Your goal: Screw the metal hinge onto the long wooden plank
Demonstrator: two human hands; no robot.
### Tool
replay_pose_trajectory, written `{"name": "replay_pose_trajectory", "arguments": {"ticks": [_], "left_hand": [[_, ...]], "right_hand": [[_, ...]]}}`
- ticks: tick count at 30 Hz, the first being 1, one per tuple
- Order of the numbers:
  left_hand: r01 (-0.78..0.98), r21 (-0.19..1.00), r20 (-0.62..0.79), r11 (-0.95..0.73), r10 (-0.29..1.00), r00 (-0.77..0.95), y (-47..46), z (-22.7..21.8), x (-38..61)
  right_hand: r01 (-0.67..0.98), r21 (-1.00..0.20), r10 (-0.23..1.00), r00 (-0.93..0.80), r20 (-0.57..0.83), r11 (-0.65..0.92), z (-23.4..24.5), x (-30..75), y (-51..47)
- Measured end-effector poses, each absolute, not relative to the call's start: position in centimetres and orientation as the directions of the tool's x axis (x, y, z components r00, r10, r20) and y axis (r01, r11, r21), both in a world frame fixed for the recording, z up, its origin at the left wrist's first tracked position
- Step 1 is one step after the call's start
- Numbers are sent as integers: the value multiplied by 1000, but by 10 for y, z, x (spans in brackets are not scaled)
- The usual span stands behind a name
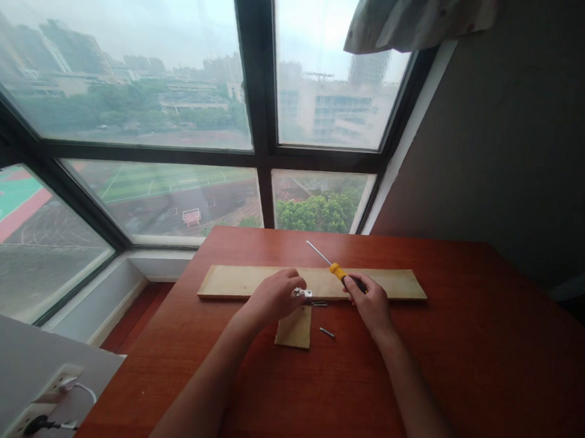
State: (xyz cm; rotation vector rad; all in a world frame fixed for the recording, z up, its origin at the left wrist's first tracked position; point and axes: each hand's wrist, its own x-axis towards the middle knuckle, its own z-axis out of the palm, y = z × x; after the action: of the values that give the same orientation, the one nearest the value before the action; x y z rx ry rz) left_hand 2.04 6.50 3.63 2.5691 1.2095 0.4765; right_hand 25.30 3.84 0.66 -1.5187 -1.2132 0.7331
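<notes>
A long pale wooden board (pixel 248 281) lies across the reddish table (pixel 462 364). A small wooden block (pixel 295 327) lies just in front of it. My left hand (pixel 273 296) is closed in a pinch on a small metal bracket (pixel 303 292) at the board's near edge. My right hand (pixel 371 303) is wrapped round the yellow-and-black handle of a screwdriver (pixel 337 271), whose metal shaft points away to the upper left over the board. One loose screw (pixel 327 332) lies on the table beside the block, and another (pixel 319 304) lies by the bracket.
Large windows with dark frames (pixel 257 156) stand behind the table. A grey wall (pixel 528 142) is at the right. A white power strip (pixel 44 398) with a plugged cable sits on a grey ledge at the lower left.
</notes>
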Motion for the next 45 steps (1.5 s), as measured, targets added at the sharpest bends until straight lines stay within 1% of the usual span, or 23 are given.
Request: {"name": "replay_pose_trajectory", "arguments": {"ticks": [4,9,17,20,22,26,28,31,34,37,40,43,45], "left_hand": [[688,410,186,-598,794,579,65,41,17],[688,429,169,-586,800,576,67,40,17],[692,406,193,-598,796,574,66,40,17],[716,369,217,-593,804,554,62,45,23],[716,334,227,-614,789,571,55,47,32],[572,229,108,-788,604,789,35,45,58],[511,165,43,-844,523,851,26,41,69],[500,87,-10,-862,501,866,18,34,77],[512,68,-15,-856,512,859,15,30,80],[536,93,-19,-839,536,844,15,29,81],[582,173,5,-795,591,806,20,31,77],[630,287,111,-722,678,726,31,35,67],[654,388,213,-649,754,621,40,37,58]], "right_hand": [[326,-945,944,304,127,23,5,254,39],[325,-945,946,300,125,22,4,254,39],[323,-946,947,297,124,22,4,254,39],[323,-946,947,296,123,22,4,254,39],[323,-946,948,293,122,22,4,254,39],[325,-946,949,291,121,21,4,254,39],[325,-945,948,294,121,20,3,254,40],[324,-946,948,294,121,20,3,254,39],[323,-946,950,289,117,18,3,254,39],[321,-947,952,286,111,14,3,254,38],[318,-948,952,287,107,11,4,254,38],[316,-949,952,289,103,7,5,254,38],[315,-949,952,288,100,4,5,255,38]]}}
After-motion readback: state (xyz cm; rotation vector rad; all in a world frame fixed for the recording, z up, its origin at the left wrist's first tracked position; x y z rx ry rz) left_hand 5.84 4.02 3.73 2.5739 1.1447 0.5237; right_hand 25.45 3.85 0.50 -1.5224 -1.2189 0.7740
